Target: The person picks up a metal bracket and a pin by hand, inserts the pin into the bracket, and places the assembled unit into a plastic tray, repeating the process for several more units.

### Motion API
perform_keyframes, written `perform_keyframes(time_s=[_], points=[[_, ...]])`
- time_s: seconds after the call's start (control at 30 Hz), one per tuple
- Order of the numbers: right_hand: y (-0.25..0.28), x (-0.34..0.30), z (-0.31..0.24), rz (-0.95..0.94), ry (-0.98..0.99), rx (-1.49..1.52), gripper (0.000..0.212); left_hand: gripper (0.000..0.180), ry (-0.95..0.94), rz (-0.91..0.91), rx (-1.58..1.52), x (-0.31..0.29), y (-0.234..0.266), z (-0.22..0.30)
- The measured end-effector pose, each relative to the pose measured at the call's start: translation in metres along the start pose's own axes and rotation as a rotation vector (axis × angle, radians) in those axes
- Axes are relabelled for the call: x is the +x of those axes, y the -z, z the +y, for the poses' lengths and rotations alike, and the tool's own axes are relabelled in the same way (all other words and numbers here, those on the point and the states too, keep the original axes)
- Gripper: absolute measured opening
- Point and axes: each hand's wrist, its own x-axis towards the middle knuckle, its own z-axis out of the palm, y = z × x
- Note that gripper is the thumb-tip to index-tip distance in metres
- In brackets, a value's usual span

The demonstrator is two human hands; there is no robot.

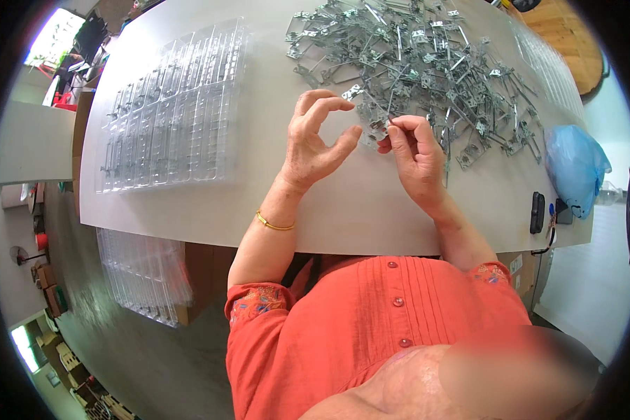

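My left hand [309,143] is raised over the table with thumb and fingers apart, holding nothing. Beside it, my right hand [416,157] pinches a small silvery metal part [387,124] between thumb and forefinger; its exact shape is partly hidden by the fingers. Just beyond both hands spreads a heap of metal brackets [427,63] with thin rods, tangled together. On the left of the table lies a clear plastic tray [232,42] with rows of narrow compartments. Metal parts sit in some of its compartments, mostly toward the left.
A blue plastic bag [574,168] stands at the table's right edge, near a black case [537,213]. More clear trays [549,66] lie at the far right. Below the table's left front edge is a stack of clear trays [143,276] beside a cardboard box [208,276].
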Motion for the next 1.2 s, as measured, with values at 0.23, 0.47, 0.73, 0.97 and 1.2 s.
perform_keyframes(time_s=[0.23,0.47,0.73,0.97,1.2], points=[[-0.001,-0.001,0.011,-0.047,0.136,-0.074,0.010,0.026,-0.077,-0.074,0.054,0.000,-0.006,0.003],[-0.007,-0.004,0.014,-0.074,0.200,-0.126,0.012,0.019,-0.166,-0.075,0.092,-0.006,-0.016,-0.006],[-0.006,-0.005,0.010,-0.023,0.238,-0.236,0.011,0.011,-0.166,-0.014,0.152,-0.006,-0.013,-0.014],[-0.012,-0.009,0.011,-0.123,0.207,-0.232,0.011,0.010,0.045,0.010,0.163,0.002,-0.005,0.006],[-0.016,-0.015,0.018,-0.190,0.185,-0.175,0.011,0.012,0.013,-0.060,0.323,0.014,0.029,0.041]])
